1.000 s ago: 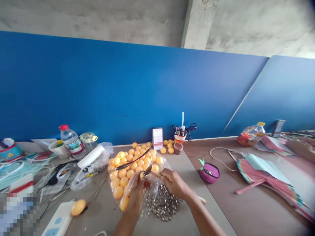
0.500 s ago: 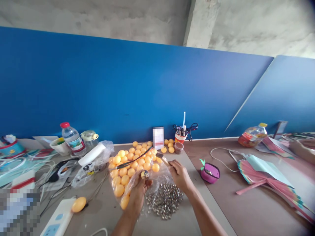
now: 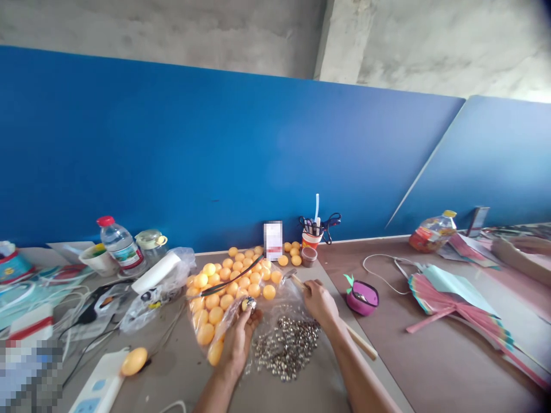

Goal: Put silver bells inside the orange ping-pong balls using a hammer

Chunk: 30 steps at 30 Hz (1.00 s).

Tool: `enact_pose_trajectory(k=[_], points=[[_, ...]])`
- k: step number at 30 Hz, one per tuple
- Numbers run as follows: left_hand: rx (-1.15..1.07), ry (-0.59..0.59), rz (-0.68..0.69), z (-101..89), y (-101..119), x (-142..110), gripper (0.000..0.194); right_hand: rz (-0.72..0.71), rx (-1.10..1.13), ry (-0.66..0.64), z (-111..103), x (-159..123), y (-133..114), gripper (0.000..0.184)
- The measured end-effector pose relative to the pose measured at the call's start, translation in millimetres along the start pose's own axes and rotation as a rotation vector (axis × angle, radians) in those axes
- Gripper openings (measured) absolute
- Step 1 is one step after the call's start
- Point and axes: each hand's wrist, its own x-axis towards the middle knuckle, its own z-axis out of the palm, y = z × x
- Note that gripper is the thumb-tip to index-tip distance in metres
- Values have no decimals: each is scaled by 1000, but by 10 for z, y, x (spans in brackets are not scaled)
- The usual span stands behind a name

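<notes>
My left hand (image 3: 238, 339) grips a small orange ball (image 3: 247, 306) partly covered with shiny metal bits. In my right hand (image 3: 321, 304) is a wooden-handled tool (image 3: 360, 339). The handle slants down to the right behind my forearm, and the tool's small dark head is too blurred to make out. Below and between my hands, a pile of small shiny metal pieces (image 3: 287, 349) lies on clear plastic. Many smooth orange balls (image 3: 226, 301) fill a clear bag just left of my left hand, with a dark strap (image 3: 232, 279) across them.
A phone (image 3: 272, 240) and a cup of cables (image 3: 310, 235) stand by the blue partition. A purple pouch (image 3: 363, 298) sits to the right, near a pink fan (image 3: 456, 307). On the left are a water bottle (image 3: 123, 246), a power strip (image 3: 101, 381) and a loose orange ball (image 3: 134, 361).
The wooden handle now shows beyond my right forearm, as the tool has turned in my hand. My left hand still grips the ball. The whole view has shifted slightly.
</notes>
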Motion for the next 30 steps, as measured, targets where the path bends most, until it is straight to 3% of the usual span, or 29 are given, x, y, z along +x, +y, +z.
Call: enact_pose_trajectory(k=[4, 11, 13, 20, 30], points=[[40, -4, 11, -9, 8, 1, 33, -14, 30, 30, 42, 19, 34, 21], [93, -41, 2, 51, 89, -84, 35, -218, 288, 137, -36, 9, -86, 21], [67, -48, -19, 72, 109, -99, 32, -279, 370, 98, -137, -42, -187, 21], [-10, -73, -19, 89, 144, -91, 20, -511, 539, -226, -442, -332, -576, 22], [-17, -42, -3, 78, 106, -67, 18, -627, 506, -301, -468, -474, -738, 21]])
